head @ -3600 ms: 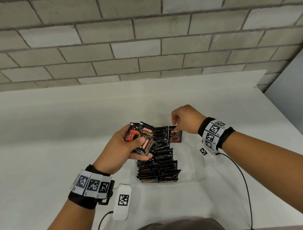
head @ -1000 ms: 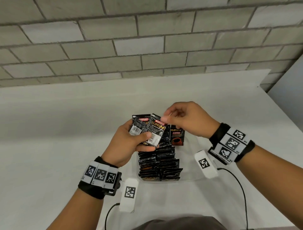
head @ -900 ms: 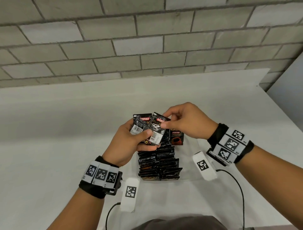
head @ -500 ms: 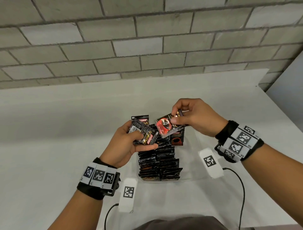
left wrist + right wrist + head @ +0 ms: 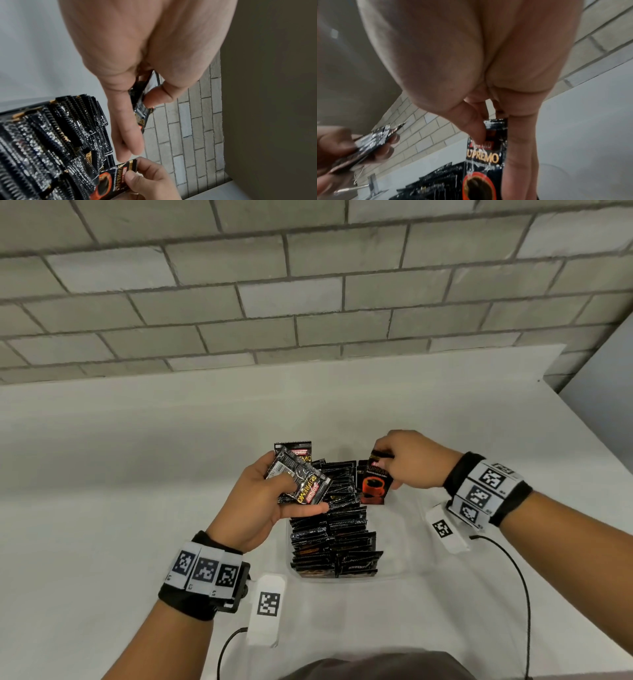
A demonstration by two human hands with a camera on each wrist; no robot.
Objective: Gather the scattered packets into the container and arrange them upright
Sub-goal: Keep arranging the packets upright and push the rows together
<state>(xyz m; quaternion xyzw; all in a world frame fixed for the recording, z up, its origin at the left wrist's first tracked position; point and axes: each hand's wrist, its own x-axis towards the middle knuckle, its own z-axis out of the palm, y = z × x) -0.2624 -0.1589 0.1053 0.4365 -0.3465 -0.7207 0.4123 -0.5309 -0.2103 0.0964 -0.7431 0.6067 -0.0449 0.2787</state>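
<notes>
Over the far end of the clear container (image 5: 404, 556), which sits on the white table (image 5: 102, 508), we have our right hand (image 5: 412, 462) pinching one packet (image 5: 375, 482) by its top edge, cup picture facing us, held upright and lowered beside the row of packets (image 5: 337, 539) already standing on edge. Whether its bottom edge has reached the container floor we cannot tell. Our left hand (image 5: 263, 501) grips a small fan of spare packets (image 5: 299, 479) between thumb and fingers, held just above the left side of the row.

We judge the step in hand to be seating this single packet to start a second row on the right side of the container, where much room is bare. We see no loose packets on the table, so we take the gathering as nearly done.

The next move calls for easing the packet down until it stands, probably leaning it against its neighbours so it does not topple when we let go, then drawing another from the left-hand fan.
</notes>
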